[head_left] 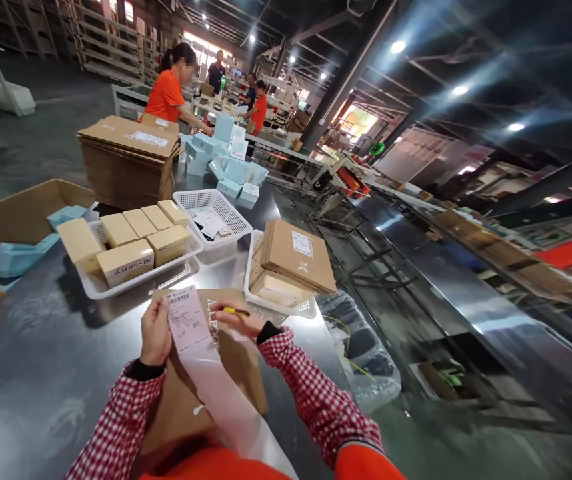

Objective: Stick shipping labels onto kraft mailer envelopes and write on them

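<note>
My left hand (156, 331) pinches the left edge of a printed shipping label (187, 323). From it a long pale strip of label backing (226, 397) runs down toward my body. My right hand (240, 321) is closed around a slim yellow pen-like tool (236, 311) with a dark tip, just right of the label and apart from it. Beneath both hands lies a flat brown cardboard piece (246, 373) with white lettering, partly covered by the strip. The strip's lower end passes out of view.
Cream boxes (126, 263) fill a white basket (96, 291); another basket (219, 248) holds small packets. Flattened cartons (299, 257) top a third basket. Behind stand a carton stack (126, 160) and light-blue boxes (233, 167). A plastic-lined bin (366, 353) sits right of the metal table (26, 373). A co-worker (166, 93) works beyond.
</note>
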### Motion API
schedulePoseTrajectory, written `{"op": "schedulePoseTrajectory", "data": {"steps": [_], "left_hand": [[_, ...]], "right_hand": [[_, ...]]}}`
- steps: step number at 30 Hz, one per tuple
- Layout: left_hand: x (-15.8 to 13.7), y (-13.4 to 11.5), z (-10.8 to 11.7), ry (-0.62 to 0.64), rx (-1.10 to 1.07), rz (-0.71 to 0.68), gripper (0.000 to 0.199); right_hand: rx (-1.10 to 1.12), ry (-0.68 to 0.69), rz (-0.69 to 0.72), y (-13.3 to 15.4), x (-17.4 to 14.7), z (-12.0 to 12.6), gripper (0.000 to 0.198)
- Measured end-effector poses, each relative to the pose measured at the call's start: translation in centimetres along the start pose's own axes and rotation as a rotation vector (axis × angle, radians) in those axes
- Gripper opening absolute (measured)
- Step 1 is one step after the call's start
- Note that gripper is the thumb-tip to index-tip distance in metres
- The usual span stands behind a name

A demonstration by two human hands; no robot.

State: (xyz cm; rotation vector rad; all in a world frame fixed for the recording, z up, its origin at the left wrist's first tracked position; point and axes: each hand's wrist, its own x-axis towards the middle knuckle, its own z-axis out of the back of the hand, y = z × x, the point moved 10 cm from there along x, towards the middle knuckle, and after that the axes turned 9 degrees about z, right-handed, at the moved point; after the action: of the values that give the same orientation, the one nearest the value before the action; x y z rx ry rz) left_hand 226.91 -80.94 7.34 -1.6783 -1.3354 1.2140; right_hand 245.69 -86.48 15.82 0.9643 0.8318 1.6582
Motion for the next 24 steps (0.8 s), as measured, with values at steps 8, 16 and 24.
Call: {"op": "schedulePoseTrajectory", "data": {"steps": [8,16,24], "left_hand": [[-1.0,-4.2,3.6,-0.232,0.103,-0.186,0.034],[-6.4,-1.2,-9.3,0.939,1.468,-0.445,0.026],[-7.4,-0.4,-13.6,1.424,1.289,-0.196,0.041]], "right_hand": [[0.171,0.095,-0.02,-2.0,-2.7,-6.5,0.036],[-0.024,0.539,-0.166,-3.0,-1.8,-7.8,0.021],[0.003,0.376,-0.214,-1.1,-2.9,-3.7,0.029]]}}
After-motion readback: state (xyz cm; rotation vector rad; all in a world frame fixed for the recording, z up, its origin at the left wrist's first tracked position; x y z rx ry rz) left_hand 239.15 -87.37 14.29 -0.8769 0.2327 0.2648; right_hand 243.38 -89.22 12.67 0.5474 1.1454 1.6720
